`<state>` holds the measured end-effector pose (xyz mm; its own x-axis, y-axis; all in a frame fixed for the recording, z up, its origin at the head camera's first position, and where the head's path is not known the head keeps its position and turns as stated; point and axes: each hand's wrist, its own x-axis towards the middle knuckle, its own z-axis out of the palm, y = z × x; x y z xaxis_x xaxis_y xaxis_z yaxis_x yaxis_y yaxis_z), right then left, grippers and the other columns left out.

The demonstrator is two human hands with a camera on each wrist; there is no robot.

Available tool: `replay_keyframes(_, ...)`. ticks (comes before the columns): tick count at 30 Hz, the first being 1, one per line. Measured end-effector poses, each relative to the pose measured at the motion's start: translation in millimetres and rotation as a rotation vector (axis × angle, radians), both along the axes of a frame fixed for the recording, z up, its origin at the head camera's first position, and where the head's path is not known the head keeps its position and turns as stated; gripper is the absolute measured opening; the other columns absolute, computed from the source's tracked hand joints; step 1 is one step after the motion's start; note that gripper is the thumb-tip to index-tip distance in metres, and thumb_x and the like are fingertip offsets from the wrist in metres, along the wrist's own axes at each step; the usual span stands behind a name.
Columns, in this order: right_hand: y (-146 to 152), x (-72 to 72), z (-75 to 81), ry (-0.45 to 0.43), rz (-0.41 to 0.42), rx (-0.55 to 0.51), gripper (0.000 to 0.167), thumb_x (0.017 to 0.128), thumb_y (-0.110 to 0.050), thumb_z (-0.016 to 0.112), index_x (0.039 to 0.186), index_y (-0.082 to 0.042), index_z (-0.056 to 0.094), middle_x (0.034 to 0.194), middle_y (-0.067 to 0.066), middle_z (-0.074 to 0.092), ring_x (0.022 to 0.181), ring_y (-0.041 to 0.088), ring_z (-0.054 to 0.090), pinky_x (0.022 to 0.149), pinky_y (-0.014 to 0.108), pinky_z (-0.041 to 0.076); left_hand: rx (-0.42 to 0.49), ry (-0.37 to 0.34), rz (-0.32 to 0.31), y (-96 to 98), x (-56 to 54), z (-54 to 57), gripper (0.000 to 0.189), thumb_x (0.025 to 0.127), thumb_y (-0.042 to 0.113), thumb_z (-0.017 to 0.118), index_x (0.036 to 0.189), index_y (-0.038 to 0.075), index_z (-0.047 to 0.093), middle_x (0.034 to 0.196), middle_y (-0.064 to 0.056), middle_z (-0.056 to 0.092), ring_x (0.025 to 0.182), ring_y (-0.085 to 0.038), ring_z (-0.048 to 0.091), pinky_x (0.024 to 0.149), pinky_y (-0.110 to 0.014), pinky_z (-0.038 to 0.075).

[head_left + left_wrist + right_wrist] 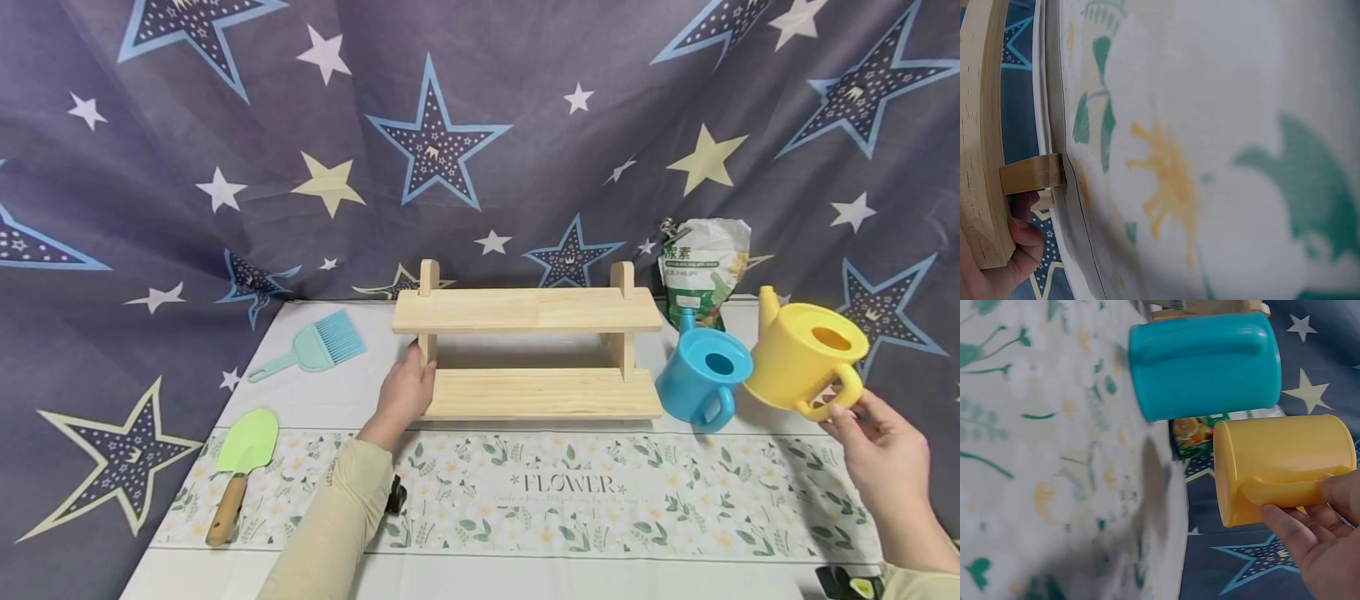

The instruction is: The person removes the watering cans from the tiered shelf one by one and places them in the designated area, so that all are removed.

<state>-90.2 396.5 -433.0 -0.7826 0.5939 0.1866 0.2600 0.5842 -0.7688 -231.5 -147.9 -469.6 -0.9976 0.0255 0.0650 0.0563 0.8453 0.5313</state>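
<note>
A two-tier wooden shelf stands at the back middle of the table. At its left end my left hand grips the lower board; in the left wrist view the fingers curl round the board's end. On the right, my right hand holds a yellow watering can by its handle. In the right wrist view, the can's base is off the table. Beside it stands a blue watering can, handle toward me, between the shelf and the yellow can.
Behind the blue can leans a clipped white-and-green bag. A teal brush and a green trowel with a wooden handle lie at left. A flower-printed runner crosses the table; a starry curtain hangs behind.
</note>
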Motion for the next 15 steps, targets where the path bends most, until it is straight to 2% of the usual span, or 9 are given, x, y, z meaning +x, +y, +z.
replay_keyframes(3, 1.3, -0.4, -7.7, -0.020, 0.020, -0.035, 0.046, 0.102, -0.016, 0.051, 0.147, -0.006, 0.043, 0.142, 0.022, 0.049, 0.091, -0.018, 0.051, 0.071, 0.002, 0.043, 0.002, 0.001, 0.001, 0.1, 0.4, 0.6, 0.054, 0.104, 0.026, 0.043, 0.147, -0.003, 0.029, 0.117, -0.030, 0.061, 0.103, -0.041, 0.063, 0.084, -0.052, 0.049)
replay_keyframes(7, 2.1, -0.8, -15.6, -0.079, 0.038, -0.032, 0.047, 0.103, -0.018, 0.050, 0.147, -0.005, 0.041, 0.141, 0.024, 0.048, 0.090, -0.014, 0.053, 0.068, 0.005, 0.046, 0.009, -0.012, 0.006, 0.4, 1.1, 1.4, 0.054, 0.104, 0.026, 0.043, 0.148, -0.002, 0.029, 0.118, -0.030, 0.061, 0.104, -0.040, 0.062, 0.085, -0.051, 0.049)
replay_keyframes(10, 1.6, -0.8, -18.8, -0.113, 0.052, -0.026, 0.048, 0.103, -0.019, 0.050, 0.148, -0.004, 0.040, 0.140, 0.027, 0.048, 0.083, -0.017, 0.049, 0.064, 0.004, 0.046, 0.010, -0.019, 0.007, 0.5, 1.1, 1.9, 0.054, 0.104, 0.025, 0.043, 0.148, -0.002, 0.028, 0.118, -0.029, 0.061, 0.104, -0.040, 0.062, 0.085, -0.051, 0.049)
replay_keyframes(15, 3.3, 0.3, -22.9, -0.114, 0.104, -0.034, 0.051, 0.102, -0.021, 0.054, 0.146, 0.001, 0.041, 0.131, 0.029, 0.052, 0.072, -0.023, 0.042, 0.060, 0.006, 0.047, 0.012, -0.023, 0.006, 0.1, 0.5, 1.9, 0.055, 0.104, 0.025, 0.043, 0.149, -0.002, 0.026, 0.119, -0.030, 0.061, 0.105, -0.040, 0.062, 0.085, -0.052, 0.049)
